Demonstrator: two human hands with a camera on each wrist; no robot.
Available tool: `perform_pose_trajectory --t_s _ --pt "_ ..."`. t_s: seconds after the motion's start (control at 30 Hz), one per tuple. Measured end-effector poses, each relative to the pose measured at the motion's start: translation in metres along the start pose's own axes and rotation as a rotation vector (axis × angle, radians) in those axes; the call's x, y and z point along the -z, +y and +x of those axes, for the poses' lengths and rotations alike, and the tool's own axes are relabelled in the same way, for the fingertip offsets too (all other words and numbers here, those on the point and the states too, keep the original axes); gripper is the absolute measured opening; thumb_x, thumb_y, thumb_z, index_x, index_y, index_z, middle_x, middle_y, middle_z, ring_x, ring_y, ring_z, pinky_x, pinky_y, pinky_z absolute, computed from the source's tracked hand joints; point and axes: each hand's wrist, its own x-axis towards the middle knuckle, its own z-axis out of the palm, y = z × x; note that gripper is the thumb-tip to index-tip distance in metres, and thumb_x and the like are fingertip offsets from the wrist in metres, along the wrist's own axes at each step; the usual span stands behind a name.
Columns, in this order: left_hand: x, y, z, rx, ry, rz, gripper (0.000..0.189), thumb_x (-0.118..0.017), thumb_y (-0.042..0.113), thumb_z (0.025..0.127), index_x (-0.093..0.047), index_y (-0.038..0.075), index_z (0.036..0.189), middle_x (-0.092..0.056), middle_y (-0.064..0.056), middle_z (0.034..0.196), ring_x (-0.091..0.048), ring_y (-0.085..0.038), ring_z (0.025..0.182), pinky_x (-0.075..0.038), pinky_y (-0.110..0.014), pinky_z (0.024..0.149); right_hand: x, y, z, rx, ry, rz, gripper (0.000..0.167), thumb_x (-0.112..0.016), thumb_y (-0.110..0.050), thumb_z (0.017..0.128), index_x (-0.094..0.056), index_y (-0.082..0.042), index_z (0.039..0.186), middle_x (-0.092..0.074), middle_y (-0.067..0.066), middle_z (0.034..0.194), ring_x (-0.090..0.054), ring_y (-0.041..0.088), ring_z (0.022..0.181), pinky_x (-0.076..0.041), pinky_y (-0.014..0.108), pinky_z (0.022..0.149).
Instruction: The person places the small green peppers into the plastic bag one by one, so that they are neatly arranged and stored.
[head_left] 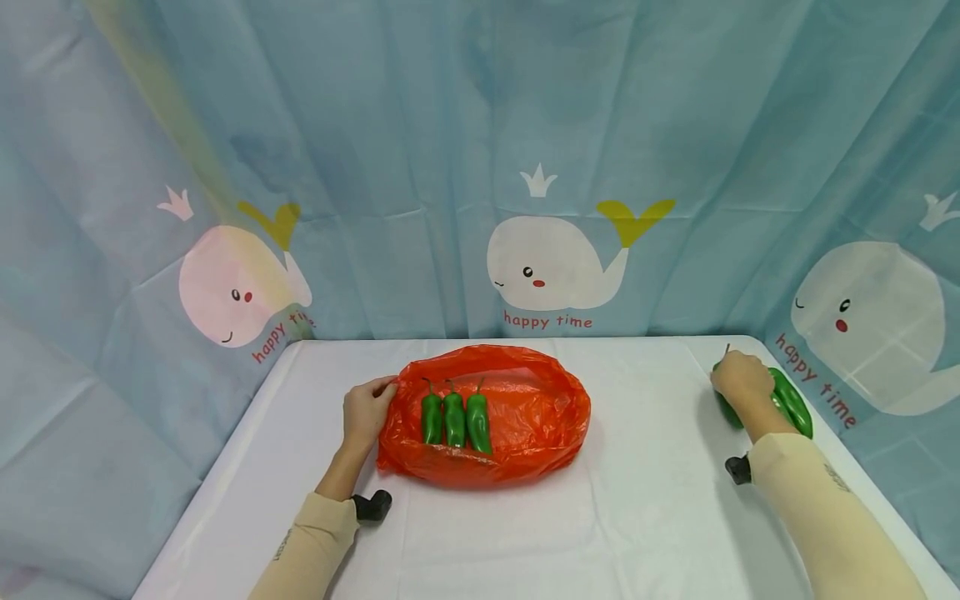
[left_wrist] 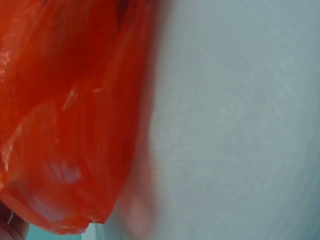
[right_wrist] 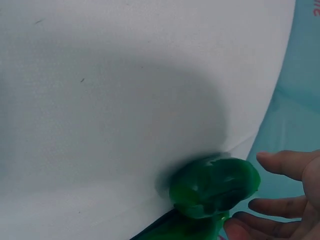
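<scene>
A red plastic bag (head_left: 540, 408) lies spread open in the middle of the table, with three green peppers (head_left: 454, 419) side by side in its left part, stems up. My left hand (head_left: 367, 412) pinches the bag's left rim between thumb and fingers. In the left wrist view, crinkled red plastic (left_wrist: 65, 125) fills the left side. At the table's far right, my right hand (head_left: 744, 385) reaches over more green peppers (head_left: 793, 404). The right wrist view has its thumb and fingers spread apart around the end of one pepper (right_wrist: 215, 185); another pepper lies beside it.
A white cloth covers the table (head_left: 645, 500). Blue curtains (head_left: 420, 150) with whale prints hang behind it and at both sides. The right-hand peppers lie close to the table's right edge. A black device (head_left: 372, 506) is strapped to each wrist.
</scene>
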Motion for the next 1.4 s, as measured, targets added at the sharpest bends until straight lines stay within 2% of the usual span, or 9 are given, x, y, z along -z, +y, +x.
perform_pose_trajectory --t_s 0.23,0.6,0.87,1.2,1.4 --pt "0.000 -0.002 0.000 -0.019 0.025 0.005 0.023 -0.063 0.015 0.093 -0.074 0.001 0.108 -0.074 -0.019 0.104 -0.069 -0.034 0.097 -0.057 -0.047 0.087 -0.002 -0.001 -0.005 0.031 0.001 0.001 0.041 -0.045 -0.015 0.094 -0.051 0.021 0.111 -0.054 0.042 0.112 -0.054 0.054 0.103 -0.050 0.060 0.077" --pt "0.001 0.000 0.000 -0.014 0.004 0.004 0.025 -0.062 0.017 0.095 -0.073 0.001 0.111 -0.073 -0.018 0.106 -0.068 -0.032 0.098 -0.057 -0.046 0.088 -0.010 -0.001 0.001 0.014 0.016 0.010 0.040 -0.047 -0.015 0.092 -0.051 0.021 0.108 -0.055 0.041 0.107 -0.055 0.051 0.097 -0.050 0.055 0.070" --pt "0.001 -0.001 0.000 -0.003 0.000 -0.002 0.026 -0.061 0.017 0.095 -0.073 0.001 0.112 -0.073 -0.019 0.107 -0.068 -0.033 0.098 -0.057 -0.046 0.089 -0.010 0.002 0.001 0.031 0.013 0.036 0.043 -0.048 -0.014 0.089 -0.050 0.023 0.109 -0.053 0.042 0.107 -0.053 0.052 0.098 -0.049 0.058 0.076" --pt "0.001 0.000 -0.002 -0.003 0.001 -0.006 0.026 -0.061 0.017 0.095 -0.073 0.001 0.111 -0.073 -0.019 0.106 -0.068 -0.032 0.098 -0.057 -0.047 0.088 -0.010 0.007 0.001 -0.001 -0.004 0.059 0.049 -0.054 -0.019 0.088 -0.049 0.024 0.110 -0.054 0.037 0.100 -0.053 0.045 0.089 -0.048 0.054 0.072" --pt "0.000 0.000 -0.002 -0.012 0.007 -0.005 0.026 -0.061 0.017 0.095 -0.073 0.000 0.111 -0.073 -0.019 0.107 -0.068 -0.033 0.098 -0.057 -0.047 0.089 -0.010 0.008 -0.001 -0.008 -0.013 0.074 0.053 -0.057 -0.022 0.088 -0.049 0.024 0.112 -0.054 0.038 0.102 -0.054 0.047 0.091 -0.048 0.057 0.078"
